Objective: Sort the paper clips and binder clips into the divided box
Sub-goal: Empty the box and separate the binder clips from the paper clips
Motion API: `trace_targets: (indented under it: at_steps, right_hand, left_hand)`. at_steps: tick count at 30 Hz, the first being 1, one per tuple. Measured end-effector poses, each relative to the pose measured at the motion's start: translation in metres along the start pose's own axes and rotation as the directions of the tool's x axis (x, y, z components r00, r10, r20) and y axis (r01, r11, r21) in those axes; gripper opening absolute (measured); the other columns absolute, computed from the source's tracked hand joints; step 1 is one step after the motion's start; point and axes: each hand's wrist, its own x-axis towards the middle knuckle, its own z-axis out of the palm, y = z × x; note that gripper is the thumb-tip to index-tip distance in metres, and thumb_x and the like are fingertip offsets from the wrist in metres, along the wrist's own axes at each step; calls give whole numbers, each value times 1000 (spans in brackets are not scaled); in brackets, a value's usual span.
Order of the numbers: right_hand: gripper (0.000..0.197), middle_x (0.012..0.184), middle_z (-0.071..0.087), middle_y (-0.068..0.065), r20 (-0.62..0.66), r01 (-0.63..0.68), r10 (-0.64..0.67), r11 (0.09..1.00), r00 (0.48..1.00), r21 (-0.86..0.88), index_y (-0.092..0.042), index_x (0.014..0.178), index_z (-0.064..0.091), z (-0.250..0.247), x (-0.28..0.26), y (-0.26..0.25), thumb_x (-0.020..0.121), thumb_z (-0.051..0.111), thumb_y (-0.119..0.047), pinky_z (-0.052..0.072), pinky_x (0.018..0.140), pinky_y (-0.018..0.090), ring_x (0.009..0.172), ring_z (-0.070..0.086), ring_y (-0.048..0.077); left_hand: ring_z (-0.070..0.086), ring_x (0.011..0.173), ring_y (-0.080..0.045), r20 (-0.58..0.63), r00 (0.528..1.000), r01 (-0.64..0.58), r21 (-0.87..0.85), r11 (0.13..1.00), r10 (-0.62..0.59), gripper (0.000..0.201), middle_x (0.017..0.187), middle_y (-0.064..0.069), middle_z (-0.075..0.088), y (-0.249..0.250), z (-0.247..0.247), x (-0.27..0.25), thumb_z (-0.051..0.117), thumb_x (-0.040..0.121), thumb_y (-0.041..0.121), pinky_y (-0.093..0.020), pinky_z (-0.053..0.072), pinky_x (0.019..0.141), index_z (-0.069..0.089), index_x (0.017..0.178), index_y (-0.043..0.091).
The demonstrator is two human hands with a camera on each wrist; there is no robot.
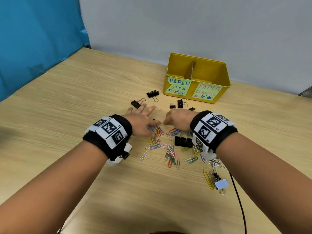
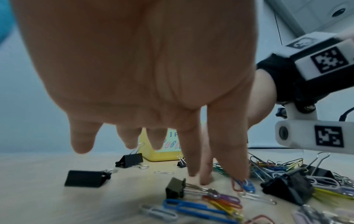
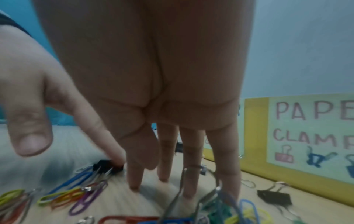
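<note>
At centre left of the head view the left hand [image 1: 141, 120] hovers with fingers spread and straight, holding nothing; below it coloured paper clips [image 1: 168, 149] scatter across the wooden table [image 1: 67, 102]; the right hand [image 1: 179, 121], just right of centre, points its straight fingers down, gripping nothing; black binder clips [image 1: 152, 94] lie above; the yellow divided box [image 1: 196, 78] stands upper right.
</note>
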Motion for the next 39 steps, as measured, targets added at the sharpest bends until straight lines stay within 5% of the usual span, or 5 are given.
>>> trace_targets:
  at_steps: [10, 19, 25, 31, 39]
  right_hand:
    - [46, 136, 50, 9, -4, -57, 58, 990, 998, 126, -19, 135, 52, 13, -40, 20, 92, 43, -8, 40, 102, 29, 123, 50, 26]
    - [62, 144, 48, 4, 8, -105, 107, 958, 994, 267, -31, 135, 51, 16, -49, 61, 87, 38, 6, 40, 106, 32, 127, 47, 23]
    - [61, 147, 39, 11, -90, -195, 216, 960, 972, 199, -24, 142, 43, 26, -50, 72, 88, 36, 4, 39, 106, 36, 130, 45, 31]
    - [63, 153, 33, 1, 124, -31, 4, 975, 992, 222, -31, 142, 41, 33, -71, 58, 89, 39, 2, 32, 113, 37, 135, 38, 26]
    - [67, 162, -3, 9, 83, -231, 218, 945, 972, 230, -30, 152, 9, 41, -92, 86, 95, 34, -5, 29, 116, 39, 144, 26, 34]
  left_hand:
    - [-11, 149, -23, -178, 982, 50, -74, 996, -62, 78, 160, 0, -15, 16, -7, 16, 35, 95, 49, -49, -1, 120, -11, 151, 21]
    - [-12, 148, -17, 171, 956, -247, 35, 968, 238, 74, 160, 4, -16, 48, 20, 8, 33, 96, 49, -48, 6, 121, -11, 150, 24]
    - [44, 131, -26, 42, 991, -123, -19, 992, 124, 51, 143, -8, 44, 46, 3, -3, 37, 96, 42, -40, 38, 109, 44, 136, 12]
    - [-5, 149, -23, -18, 983, -183, 31, 983, 183, 70, 161, 2, -11, 85, -14, 29, 37, 96, 44, -49, 11, 121, -2, 152, 26]
    - [-2, 149, -28, 176, 976, -149, 112, 983, 128, 84, 161, -8, -10, 79, -1, 16, 39, 90, 59, -40, 9, 122, -3, 152, 21]
